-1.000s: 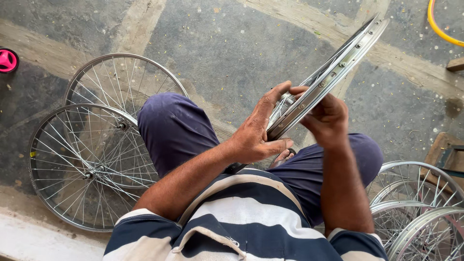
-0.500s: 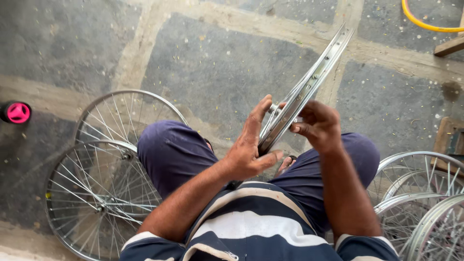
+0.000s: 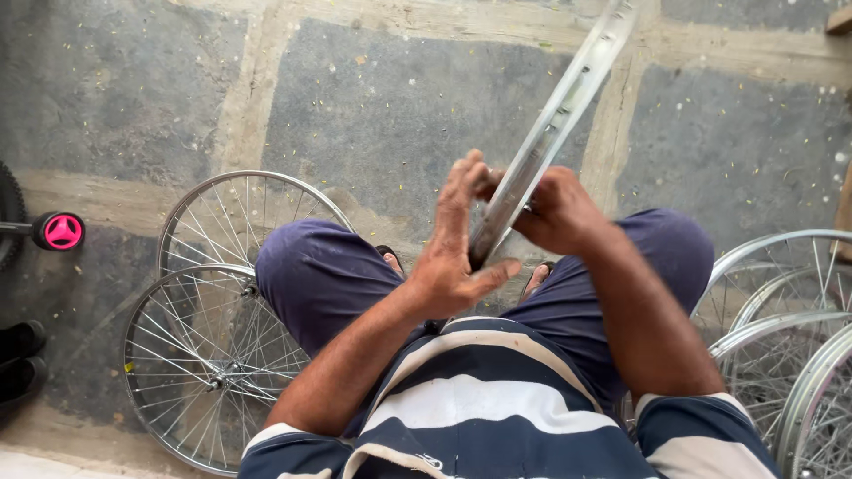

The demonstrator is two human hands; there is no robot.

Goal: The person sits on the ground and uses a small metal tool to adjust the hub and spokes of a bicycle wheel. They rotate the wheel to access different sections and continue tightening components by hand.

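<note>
— Fingers first: what do they do?

— Left hand (image 3: 454,257) has its fingers straight and pressed together, laid flat along the near side of the rim (image 3: 552,133), with the thumb stuck out under the rim's low end. Right hand (image 3: 555,208) is curled round the far side of the rim; its fingertips are hidden, so I cannot tell how tightly they close.

— Rim is where?

— Between both hands, above the lap, edge-on and tilted, rising from the thumb up to the top edge of the view. Bare metal, no spokes in it that I can see.

— And around the hands?

— Forearms run back to a striped shirt (image 3: 497,408). Knees in dark blue shorts (image 3: 319,275) spread to either side, a sandalled foot just visible between them. On the floor (image 3: 373,98), grey slabs with pale joints, two spoked wheels (image 3: 213,355) lie overlapping by the left knee, touching it. More wheels (image 3: 790,337) are stacked at the right edge. A pink cap (image 3: 62,231) sits at the left edge, with dark shoes (image 3: 19,355) below it.
</note>
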